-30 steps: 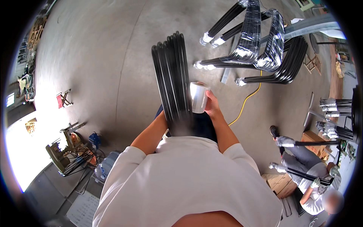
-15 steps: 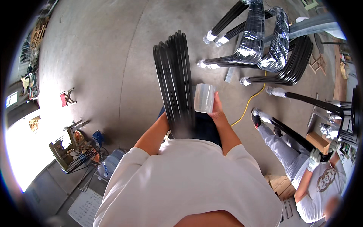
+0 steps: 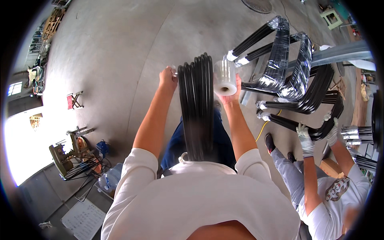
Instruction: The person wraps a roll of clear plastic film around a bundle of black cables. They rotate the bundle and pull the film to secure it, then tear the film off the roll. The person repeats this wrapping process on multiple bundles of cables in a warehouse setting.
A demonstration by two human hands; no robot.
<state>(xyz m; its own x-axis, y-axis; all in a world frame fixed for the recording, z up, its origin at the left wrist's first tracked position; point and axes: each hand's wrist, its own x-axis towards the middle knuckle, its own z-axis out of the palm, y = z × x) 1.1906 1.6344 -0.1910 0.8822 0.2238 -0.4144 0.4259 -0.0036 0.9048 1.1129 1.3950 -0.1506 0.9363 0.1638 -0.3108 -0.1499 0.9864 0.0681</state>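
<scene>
A bundle of black bent tubes (image 3: 197, 92) stands upright in front of my body, its lower end close against my shirt. To the right of its upper part, my right hand (image 3: 231, 96) grips a roll of clear stretch film (image 3: 225, 76) from below and the side, with the open core facing me. My left hand (image 3: 168, 78) is closed at the left side of the bundle, near its top. A shiny scrap of clear film shows at its fingertips; the film's path behind the tubes is hidden.
Wrapped bundles of black tubes (image 3: 276, 60) rest by a grey metal beam (image 3: 340, 56) at the right. A co-worker in striped gloves (image 3: 306, 142) handles another tube bundle (image 3: 322, 127) there. A yellow cable (image 3: 262, 131) crosses the floor. At left are a folding stool (image 3: 75, 101) and a machine (image 3: 66, 156).
My left hand has come up from the bundle's lower end to near its top. The film roll has risen and tilted toward me. The co-worker's tubes have moved toward the other bundles.
</scene>
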